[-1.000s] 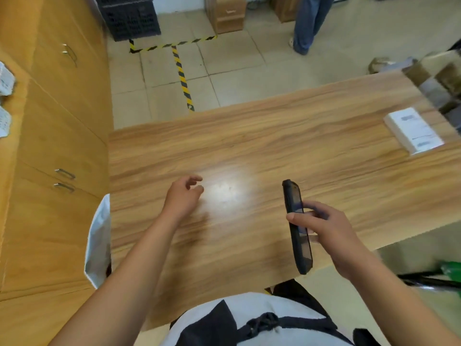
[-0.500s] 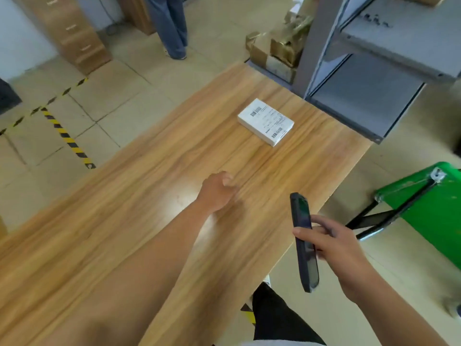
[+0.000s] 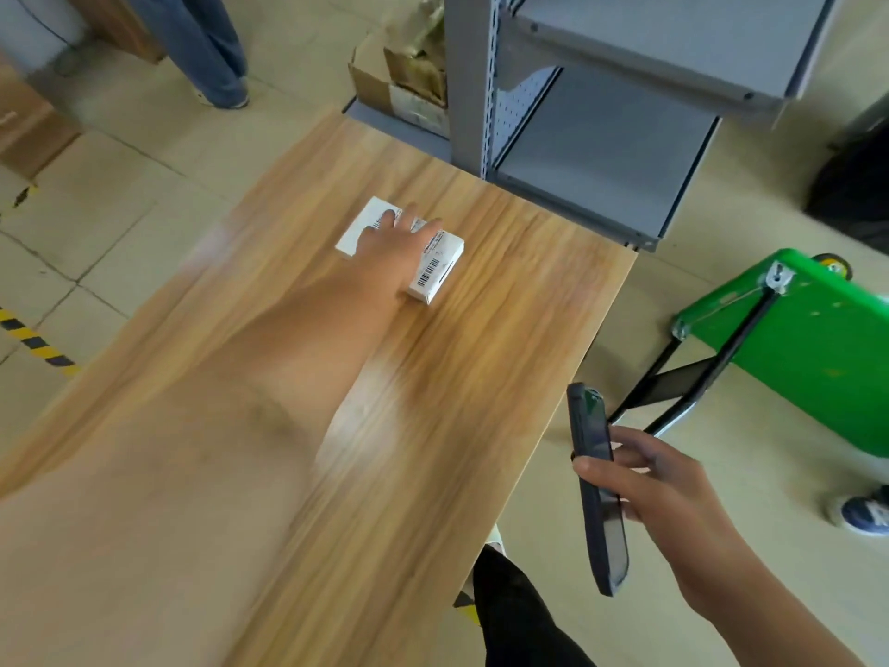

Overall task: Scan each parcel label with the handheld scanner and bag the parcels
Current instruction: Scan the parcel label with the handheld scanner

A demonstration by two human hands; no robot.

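Half a second back the left hand was a loose fist mid-surface, well short of the parcel. Now the left hand (image 3: pixel 392 243) lies on the parcel (image 3: pixel 435 269) at the far end of the surface (image 3: pixel 481 377) — fingers (image 3: pixel 387 216) spread over its top, nothing lifted. The right hand (image 3: pixel 668 488) pinches the scanner (image 3: pixel 607 531) between thumb and fingers, out past the surface's edge. A barcode (image 3: pixel 423 280) faces up — scanning likely comes next, bagging not yet begun.

You have no legible words or numbers here. The label (image 3: pixel 433 268) on the parcel (image 3: pixel 355 233) under your left hand (image 3: pixel 390 247) carries a barcode and fine print, too blurred to read. The white sticker (image 3: pixel 417 110) on the carton (image 3: pixel 369 85) by the shelf (image 3: pixel 601 137) is just as unreadable.
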